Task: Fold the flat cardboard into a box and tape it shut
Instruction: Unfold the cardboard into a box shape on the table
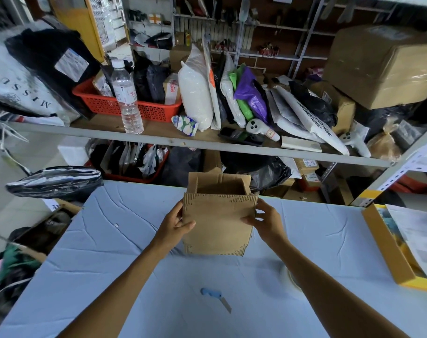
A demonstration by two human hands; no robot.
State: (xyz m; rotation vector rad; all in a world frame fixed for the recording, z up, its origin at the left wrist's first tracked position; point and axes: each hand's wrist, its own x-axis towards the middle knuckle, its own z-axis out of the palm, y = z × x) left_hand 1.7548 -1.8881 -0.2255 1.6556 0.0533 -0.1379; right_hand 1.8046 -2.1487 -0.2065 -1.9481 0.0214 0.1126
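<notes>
— While the box [217, 228] was being squared up, where did the fingers sit?

— On the left hand [174, 224] the fingers [177, 211] curled round the left edge, thumb flat on the near face. The right hand [264, 219] mirrored it on the right edge. Both held cardboard, pinching from opposite sides, I'd say to push the flat sheet open into a tube.

— And where was the box?

— Between the hands, over the middle of the bench [110, 240], open end turned up and away, flaps standing. Whether its lower edge touched the cloth, I couldn't tell.

— Anything taped?

— No tape showed on it, so sealing looked undone.

— Count for me.

— Two hands, one box. One knife [216, 297] lay nearer the person, well apart from the box, probably kept handy for cutting. One pale roll [291, 278], half hidden by the right forearm, was likely the tape, within reach.
</notes>
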